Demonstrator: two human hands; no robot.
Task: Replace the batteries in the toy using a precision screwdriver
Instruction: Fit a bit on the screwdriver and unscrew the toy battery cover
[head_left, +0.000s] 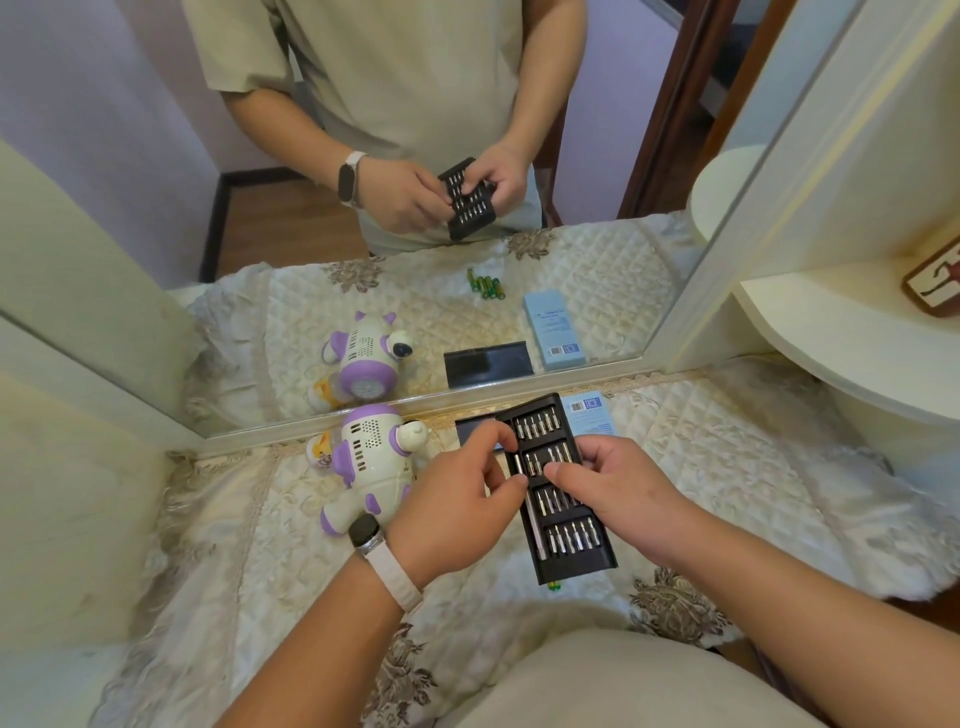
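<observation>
A black tray of screwdriver bits (566, 540) is held above the quilted table top, tilted towards me. My right hand (618, 486) grips its right edge, thumb lying across the middle rows of bits. My left hand (460, 506) pinches at the silver screwdriver handle (522, 475) lying along the tray's left side. The white and purple toy (371, 460) lies on its side to the left, by the mirror. Green batteries (555, 586) peek out from under the tray's near end.
A large mirror (415, 234) stands along the back of the table and repeats the scene. The tray's dark sleeve (470, 428) and a light blue box (589, 410) lie at the mirror's foot. White curved shelves (852, 332) rise at the right.
</observation>
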